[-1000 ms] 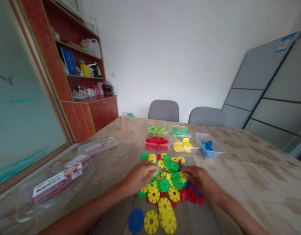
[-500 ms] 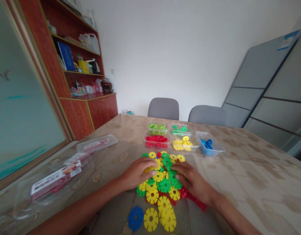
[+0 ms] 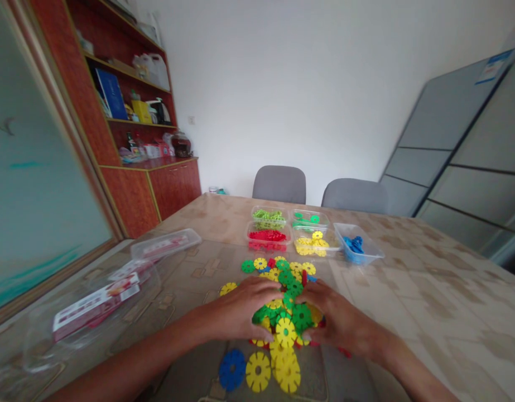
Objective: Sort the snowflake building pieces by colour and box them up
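Note:
A heap of notched plastic discs [image 3: 302,317], mostly green and yellow with some red pieces, lies on the table between my hands. My left hand [image 3: 251,307] curves around its left side, thumb and fingers spread apart and touching discs. On the right side my right hand [image 3: 333,318] is cupped the same way, thumb low and fingers beyond the heap. A yellow disc [image 3: 285,332] leans at the front. Nearer to me lie a blue disc [image 3: 232,369], a single yellow disc [image 3: 258,371] and overlapping yellow discs [image 3: 287,373]. The palms and some discs are hidden.
Beyond the heap stand clear tubs of light green pieces [image 3: 268,216], green pieces [image 3: 314,219], red pieces [image 3: 267,237], yellow discs [image 3: 311,244] and blue pieces [image 3: 354,244]. Transparent lids [image 3: 186,235] with labels lie at the left. Two grey chairs [image 3: 279,183] [image 3: 353,195] stand behind the table.
Both hands have closed in around the nearer part of the heap, bunching discs between them. A yellow disc now leans at the front, and another shows behind my left wrist.

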Tool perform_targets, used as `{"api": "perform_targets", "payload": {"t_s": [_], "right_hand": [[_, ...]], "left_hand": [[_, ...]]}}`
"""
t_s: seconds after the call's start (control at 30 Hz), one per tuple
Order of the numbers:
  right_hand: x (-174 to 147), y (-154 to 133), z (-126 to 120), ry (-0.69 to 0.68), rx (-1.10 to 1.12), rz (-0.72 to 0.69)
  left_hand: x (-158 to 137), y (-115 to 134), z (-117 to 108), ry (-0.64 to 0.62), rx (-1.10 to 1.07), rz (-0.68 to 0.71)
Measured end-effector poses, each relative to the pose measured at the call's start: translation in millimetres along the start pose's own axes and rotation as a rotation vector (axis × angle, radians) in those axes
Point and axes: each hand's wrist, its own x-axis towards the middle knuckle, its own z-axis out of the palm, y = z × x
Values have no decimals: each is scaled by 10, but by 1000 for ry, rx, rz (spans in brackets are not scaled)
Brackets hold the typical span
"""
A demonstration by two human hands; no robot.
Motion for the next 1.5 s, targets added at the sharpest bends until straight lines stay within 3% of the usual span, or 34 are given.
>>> {"api": "perform_targets", "payload": {"t_s": [0.17,0.3,0.47,0.63,0.8,0.97,1.23,1.5], "right_hand": [[-47,46,18,10,74,100],[-114,73,-33,-40,123,101],[-127,26,-98,-76,139,128],[18,5,-121,-49,128,94],[196,-20,-93,-140,102,107],[250,-19,-67,-131,139,168],[93,-22,-171,-123,200,193],[34,-77,-167,-170,148,261]], "left_hand": [[-44,-1,-166,-78,31,-54],[-104,-55,-314,-147,105,-103],[-120,-62,-311,-147,123,-121],[-98,-44,-302,-180,32,-53],[-128,-77,-378,-212,-30,-84],[-110,-59,-377,-129,-72,-174],[-14,29,-120,-32,-108,-157],[-12,-62,-102,36,-123,-185]]}}
